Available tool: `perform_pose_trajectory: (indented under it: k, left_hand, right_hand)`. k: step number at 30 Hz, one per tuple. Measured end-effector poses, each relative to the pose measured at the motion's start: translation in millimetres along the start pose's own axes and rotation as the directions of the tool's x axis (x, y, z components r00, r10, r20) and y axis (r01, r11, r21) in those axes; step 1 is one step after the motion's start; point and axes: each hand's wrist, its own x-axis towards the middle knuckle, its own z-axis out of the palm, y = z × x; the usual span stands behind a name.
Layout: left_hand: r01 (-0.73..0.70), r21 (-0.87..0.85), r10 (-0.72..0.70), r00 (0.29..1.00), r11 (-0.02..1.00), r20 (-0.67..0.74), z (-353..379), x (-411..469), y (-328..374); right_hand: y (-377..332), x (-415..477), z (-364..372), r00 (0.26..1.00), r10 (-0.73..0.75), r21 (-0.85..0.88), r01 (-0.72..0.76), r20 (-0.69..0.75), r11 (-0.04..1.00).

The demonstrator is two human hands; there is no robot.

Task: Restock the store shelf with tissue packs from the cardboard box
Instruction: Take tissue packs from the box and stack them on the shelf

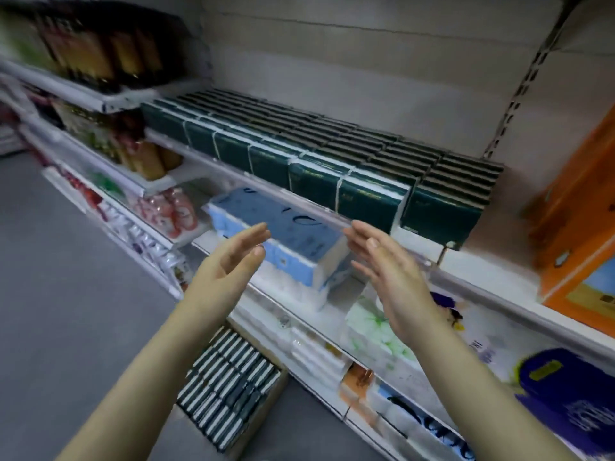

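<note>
I see both hands raised empty before the shelf (pixel 499 291), palms facing each other, fingers straight: left hand (pixel 229 257), right hand (pixel 389 271). Dark green tissue packs (pixel 316 154) stand in tight rows on that shelf. Below my left forearm, the cardboard box (pixel 266 410) on the floor holds more packs.

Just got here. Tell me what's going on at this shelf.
A person is restocking. The left hand and right hand are open and empty, raised in front of the shelf. Dark green tissue packs already fill it in rows. The cardboard box on the floor below holds many more.
</note>
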Motion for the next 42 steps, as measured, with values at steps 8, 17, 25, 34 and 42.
perform_pose_trajectory:
  k: [8, 17, 25, 34, 42]
  left_hand:
    - [0.188, 0.025, -0.179, 0.963, 0.982, -0.202, -89, -40, -60]
    - [0.433, -0.074, -0.438, 0.868, 0.898, -0.234, -180, -31, -188]
    - [0.674, -0.094, -0.681, 0.727, 0.732, -0.086, -205, -12, -310]
    - [0.826, -0.175, -0.843, 0.535, 0.535, -0.051, -180, 7, -505]
    - [0.882, -0.227, -0.904, 0.428, 0.414, 0.016, -127, -12, -679]
  right_hand:
    - [60, 20, 94, 0.963, 0.175, -0.016, -0.176, 0.203, 0.984]
    - [171, 57, 212, 0.905, 0.387, -0.194, -0.353, 0.177, 0.915]
    - [306, 91, 267, 0.766, 0.643, -0.303, -0.613, -0.002, 0.729]
    - [534, 100, 255, 0.377, 0.909, -0.189, -0.92, -0.177, 0.345]
    - [749, 120, 244, 0.206, 0.937, -0.1, -0.978, -0.283, 0.184]
